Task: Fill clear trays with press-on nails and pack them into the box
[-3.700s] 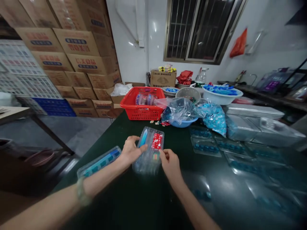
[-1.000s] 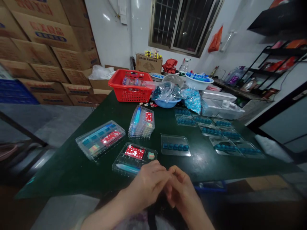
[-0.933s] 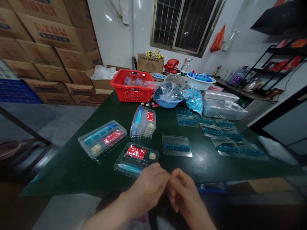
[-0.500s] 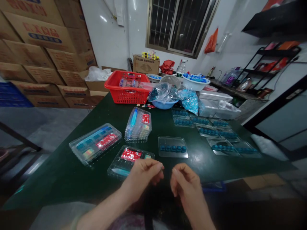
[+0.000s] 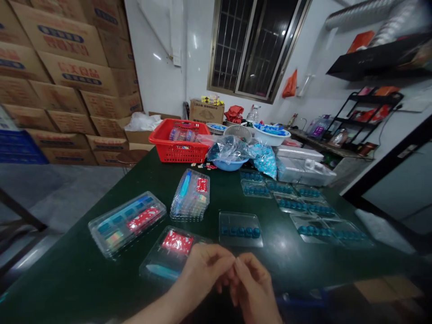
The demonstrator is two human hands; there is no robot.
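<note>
2 narrow grips, L hand (image 5: 202,275) & R hand (image 5: 254,283), hold unclear, near 1 clear tray (image 5: 155,254).

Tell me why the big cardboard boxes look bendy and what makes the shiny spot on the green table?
In the head view, the brown cardboard boxes lean and curve, probably from a very wide lens; the dark green table shows a pale glare patch, probably reflected light; the black shelf at top right looks blurry.

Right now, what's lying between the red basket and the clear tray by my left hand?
In the head view, a stack of clear plastic trays lies there.
</note>
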